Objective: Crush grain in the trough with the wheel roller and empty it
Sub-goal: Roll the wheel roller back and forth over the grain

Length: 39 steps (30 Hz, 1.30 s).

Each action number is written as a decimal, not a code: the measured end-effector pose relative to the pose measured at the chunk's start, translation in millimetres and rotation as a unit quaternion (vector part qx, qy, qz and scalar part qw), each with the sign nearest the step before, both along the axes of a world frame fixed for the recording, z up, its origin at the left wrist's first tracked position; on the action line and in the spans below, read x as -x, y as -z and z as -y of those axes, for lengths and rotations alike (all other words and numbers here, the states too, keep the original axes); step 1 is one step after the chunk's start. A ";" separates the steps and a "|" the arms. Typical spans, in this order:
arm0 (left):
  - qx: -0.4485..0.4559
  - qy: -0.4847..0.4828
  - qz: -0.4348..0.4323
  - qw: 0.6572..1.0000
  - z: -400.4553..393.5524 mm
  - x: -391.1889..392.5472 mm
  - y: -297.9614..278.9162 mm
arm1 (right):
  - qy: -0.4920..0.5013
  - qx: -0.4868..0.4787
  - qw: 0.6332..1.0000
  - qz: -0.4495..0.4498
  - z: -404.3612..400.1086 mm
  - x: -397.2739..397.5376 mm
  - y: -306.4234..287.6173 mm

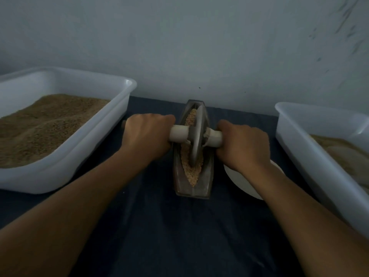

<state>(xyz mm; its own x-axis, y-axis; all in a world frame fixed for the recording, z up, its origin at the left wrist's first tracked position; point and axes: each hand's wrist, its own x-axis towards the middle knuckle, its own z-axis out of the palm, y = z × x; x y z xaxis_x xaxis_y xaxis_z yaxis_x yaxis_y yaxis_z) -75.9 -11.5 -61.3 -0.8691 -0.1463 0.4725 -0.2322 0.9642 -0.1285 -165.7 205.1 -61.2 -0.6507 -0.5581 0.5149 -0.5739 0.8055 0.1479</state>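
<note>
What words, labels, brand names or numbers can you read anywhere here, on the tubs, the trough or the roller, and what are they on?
None: no text can be read in this view.
White tub on the left: plain, no label in sight.
White tub on the right: plain.
Trough and wheel roller: no markings visible in the dim light.
Wall: only scuffs, no writing.

The trough [192, 156] lies mid-bench [159, 226], running near to far, grain [192, 176] in it and the wheel roller [196, 134] standing in it. A tub [111, 124] lies left, another tub [311, 148] right, a plate [239, 180] between trough and right tub.
</note>
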 end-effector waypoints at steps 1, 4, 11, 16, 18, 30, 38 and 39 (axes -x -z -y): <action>0.004 0.007 -0.015 1.000 -1.0 -3.2 2.0 | -0.001 0.001 1.000 -0.006 -1.0 -5.0 -1.2; 0.011 0.013 -0.034 0.999 -3.0 -11.1 3.9 | -0.009 0.010 1.000 -0.015 -3.4 -15.8 -4.1; 0.005 0.011 -0.054 0.998 -6.6 -18.9 7.3 | -0.013 0.009 0.999 -0.036 -6.9 -18.1 -2.8; 0.031 -0.001 -0.031 0.999 -3.5 -3.2 3.9 | 0.008 -0.014 1.000 0.017 -0.1 6.9 0.0; 0.043 -0.017 -0.010 0.999 -2.2 7.0 -0.3 | 0.011 -0.016 0.998 0.066 2.1 18.9 -0.7; -0.013 -0.025 0.091 0.995 18.6 61.5 -19.1 | -0.004 -0.100 0.961 0.258 29.2 79.0 -25.9; -0.079 -0.026 0.170 0.982 29.7 80.9 -29.2 | 0.009 -0.165 0.925 0.343 49.1 99.6 -41.4; -0.086 -0.027 0.175 0.980 31.0 81.0 -28.3 | 0.011 -0.167 0.924 0.343 50.0 100.4 -42.2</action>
